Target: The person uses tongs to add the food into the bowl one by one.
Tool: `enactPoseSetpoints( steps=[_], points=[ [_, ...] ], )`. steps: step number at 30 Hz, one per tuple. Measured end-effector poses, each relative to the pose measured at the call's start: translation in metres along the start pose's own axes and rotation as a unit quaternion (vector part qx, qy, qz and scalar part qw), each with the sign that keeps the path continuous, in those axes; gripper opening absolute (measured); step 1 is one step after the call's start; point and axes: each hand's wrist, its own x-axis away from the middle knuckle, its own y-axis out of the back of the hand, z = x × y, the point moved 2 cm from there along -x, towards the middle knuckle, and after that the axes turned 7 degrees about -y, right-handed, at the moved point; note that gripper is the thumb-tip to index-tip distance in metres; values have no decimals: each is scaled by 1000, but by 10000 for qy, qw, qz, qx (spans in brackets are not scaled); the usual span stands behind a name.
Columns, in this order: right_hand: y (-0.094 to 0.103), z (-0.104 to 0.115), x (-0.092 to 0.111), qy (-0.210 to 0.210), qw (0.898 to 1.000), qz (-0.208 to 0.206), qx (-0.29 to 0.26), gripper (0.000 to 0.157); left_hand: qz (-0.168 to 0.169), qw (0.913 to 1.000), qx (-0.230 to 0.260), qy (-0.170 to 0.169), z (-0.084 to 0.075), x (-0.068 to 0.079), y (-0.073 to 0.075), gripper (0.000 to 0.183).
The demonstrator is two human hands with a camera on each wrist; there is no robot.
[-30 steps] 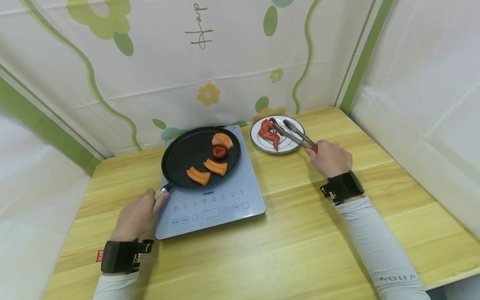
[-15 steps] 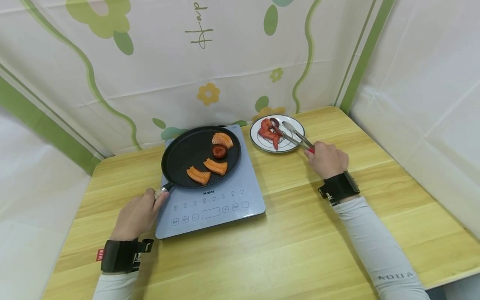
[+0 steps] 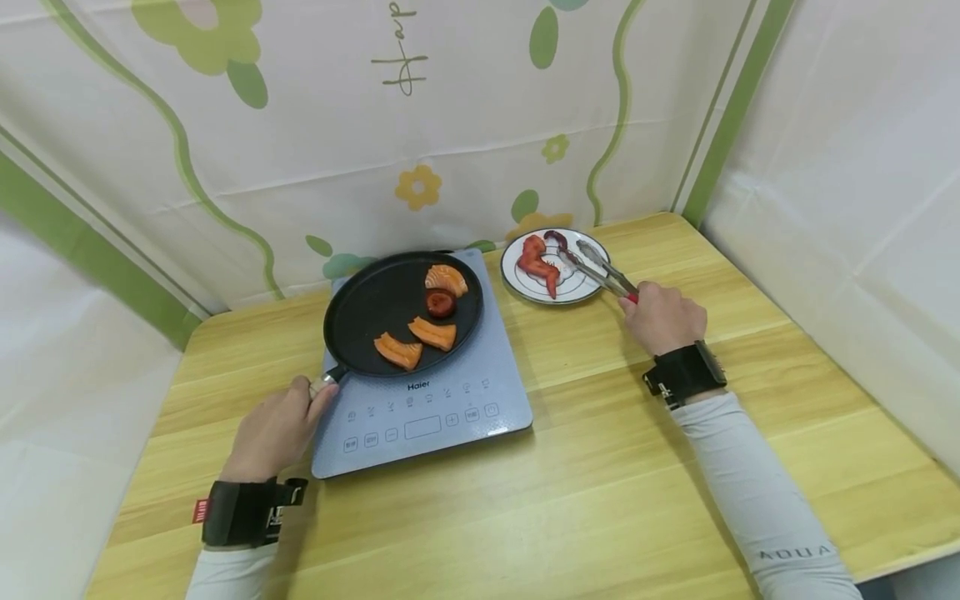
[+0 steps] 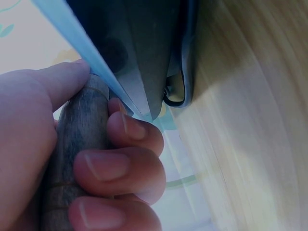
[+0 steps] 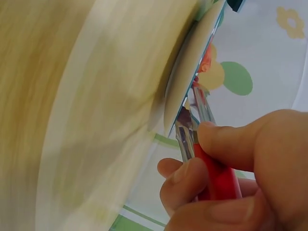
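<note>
Pale cloth (image 3: pixel 300 167) printed with green vines, leaves and flowers is hanging behind a wood-grain surface (image 3: pixel 585 500). Toward the left, a grey-blue cooktop (image 3: pixel 442 454) bearing the name "Haier" is lying flat on the surface. Light grey sleeves (image 3: pixel 750 483) are covering the person's forearms. A round black frying pan (image 3: pixel 371 304) is sitting on the cooktop, its handle (image 4: pixel 82 130) jutting out toward the near left. To the right of the cooktop, near the surface's back edge, a white plate (image 3: pixel 572 289) with a dark rim is resting. The left hand (image 3: pixel 277 429) is gripping the handle, fingers (image 4: pixel 134 171) curling round its greyish grip. The right hand (image 3: pixel 663 319) is grasping metal tongs (image 3: pixel 602 278) by their red grip; their two arms are standing apart, the tips reaching over the plate. A red wing-shaped piece (image 3: pixel 537 265) is lying on the plate. Three orange slices (image 3: pixel 432 333) are lying in the pan's right half. A round brown piece (image 3: pixel 440 302) is sitting just in front of the farthest slice. Beside the wing-shaped piece, a small dark-red piece (image 3: pixel 556 238) is showing at one tip of the tongs; whether they are pinching it, I cannot tell.
</note>
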Motion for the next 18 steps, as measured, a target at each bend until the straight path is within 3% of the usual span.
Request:
enactPoseSetpoints(
  steps=[18],
  points=[
    [-9, 13, -13, -61, 9999, 136, -10, 40, -76, 10000, -16, 8, -1, 3, 1, 54]
  ],
)
